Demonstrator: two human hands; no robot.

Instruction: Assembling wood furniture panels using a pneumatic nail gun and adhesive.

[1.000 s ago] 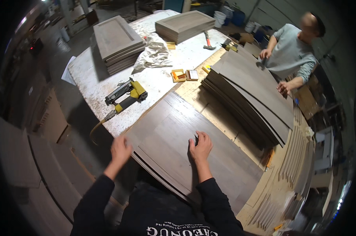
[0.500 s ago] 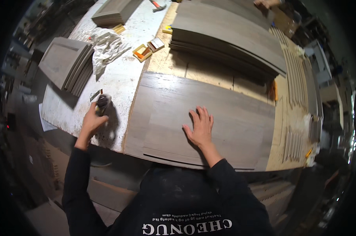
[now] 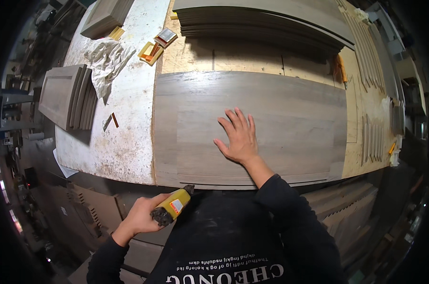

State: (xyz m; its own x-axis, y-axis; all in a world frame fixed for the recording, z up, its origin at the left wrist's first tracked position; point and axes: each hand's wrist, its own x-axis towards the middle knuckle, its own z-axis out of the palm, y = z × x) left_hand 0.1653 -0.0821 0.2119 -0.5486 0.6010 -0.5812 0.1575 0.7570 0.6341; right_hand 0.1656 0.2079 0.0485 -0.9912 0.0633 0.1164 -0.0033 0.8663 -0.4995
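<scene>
My left hand [image 3: 143,215] is closed around a boxy yellow tool with black ends [image 3: 174,206], its exact kind unclear. The tool is held just off the bench's near edge, its narrower black end close to the near left part of the panel. Spread flat, my right hand [image 3: 240,137] lies on a large grey-brown wood panel [image 3: 290,123] with nothing in it. A dark narrow slit runs along the panel's near edge.
A stack of long wood panels [image 3: 261,26] stands beyond the panel. Smaller framed doors [image 3: 63,97], a crumpled white cloth [image 3: 108,61], small boxes [image 3: 151,53] and thin strips [image 3: 114,119] lie on the left. An orange-handled tool [image 3: 341,71] and slats [image 3: 373,137] are at right.
My left hand has brought the yellow tool from over the white tabletop down and right to the panel's near edge. My right hand stays flat on the panel; the view has shifted.
</scene>
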